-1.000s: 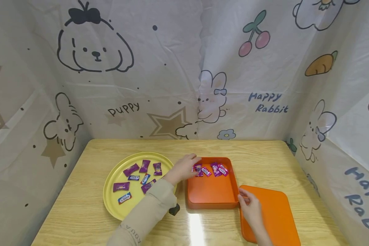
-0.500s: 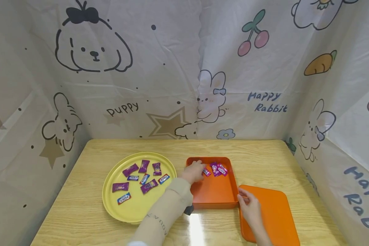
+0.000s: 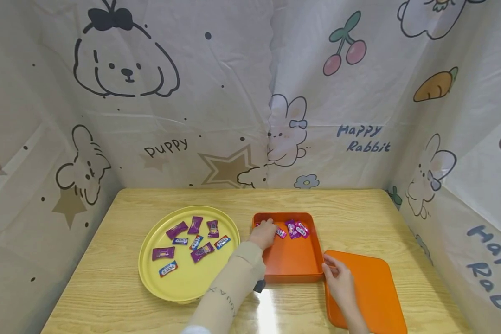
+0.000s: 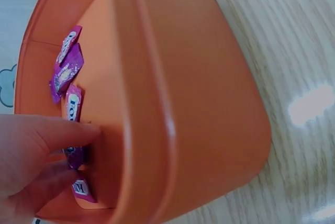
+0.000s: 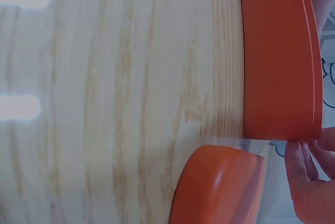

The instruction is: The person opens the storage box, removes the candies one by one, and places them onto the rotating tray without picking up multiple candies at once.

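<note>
My left hand (image 3: 264,233) reaches into the orange box (image 3: 293,279), low over its left side. In the left wrist view, the thumb and fingers lie on either side of a purple-wrapped candy (image 4: 75,157) and pinch it. Pink candies (image 3: 280,233) and a purple one (image 3: 292,229) lie along the back of the box floor. My right hand (image 3: 340,280) holds the box's right wall near the front, fingertips at the rim. The right wrist view has those fingers (image 5: 297,171) touching the box corner.
A round yellow tray (image 3: 158,285) stands left of the box, with several purple candies (image 3: 163,253) and blue-and-white ones (image 3: 168,269) on it. An orange lid (image 3: 373,292) lies on the wooden table (image 3: 346,222) under the right forearm. A printed curtain (image 3: 217,93) encloses the table.
My left hand has moved right and down from the box's left rim to the candies inside, uncovering a blue-and-white candy on the tray. The right hand has stayed at the box wall.
</note>
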Demonstrator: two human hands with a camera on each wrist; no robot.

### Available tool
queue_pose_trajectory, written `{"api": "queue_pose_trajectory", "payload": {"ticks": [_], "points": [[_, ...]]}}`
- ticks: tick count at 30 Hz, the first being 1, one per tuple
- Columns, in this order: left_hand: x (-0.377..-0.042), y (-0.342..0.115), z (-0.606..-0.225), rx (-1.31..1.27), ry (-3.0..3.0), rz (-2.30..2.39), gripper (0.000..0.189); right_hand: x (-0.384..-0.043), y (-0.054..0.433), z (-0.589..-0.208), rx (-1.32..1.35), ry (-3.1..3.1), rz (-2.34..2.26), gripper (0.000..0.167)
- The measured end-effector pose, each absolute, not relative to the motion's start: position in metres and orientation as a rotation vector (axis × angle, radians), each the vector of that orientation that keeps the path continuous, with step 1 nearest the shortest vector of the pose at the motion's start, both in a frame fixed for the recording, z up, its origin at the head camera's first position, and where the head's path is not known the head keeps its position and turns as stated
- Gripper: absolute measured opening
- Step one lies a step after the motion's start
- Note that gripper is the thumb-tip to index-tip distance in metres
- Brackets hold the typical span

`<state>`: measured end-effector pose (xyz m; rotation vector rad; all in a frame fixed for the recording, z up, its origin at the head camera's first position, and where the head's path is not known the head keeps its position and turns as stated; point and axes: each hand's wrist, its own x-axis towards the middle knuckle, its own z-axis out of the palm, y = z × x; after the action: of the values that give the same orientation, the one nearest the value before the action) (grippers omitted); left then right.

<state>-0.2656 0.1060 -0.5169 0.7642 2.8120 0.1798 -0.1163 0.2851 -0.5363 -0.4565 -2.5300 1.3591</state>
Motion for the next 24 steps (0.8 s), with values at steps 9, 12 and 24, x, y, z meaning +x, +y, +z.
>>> {"api": "queue_pose_trajectory", "payload": {"ticks": [9,12,24], "points": [[-0.2658,0.1059,-0.5209,0.770,2.884,0.226,0.012,-0.1160,0.2849,-0.5360,-0.456,-2.530,1.368,0.029],[-0.2649,0.1055,-0.5203,0.775,2.891,0.226,0.013,-0.1159,0.2845,-0.5357,-0.454,-2.531,1.372,0.029],[-0.2699,0.1047,-0.5232,0.784,2.837,0.254,0.013,-0.1154,0.2846,-0.5370,-0.431,-2.511,1.366,0.028]]}}
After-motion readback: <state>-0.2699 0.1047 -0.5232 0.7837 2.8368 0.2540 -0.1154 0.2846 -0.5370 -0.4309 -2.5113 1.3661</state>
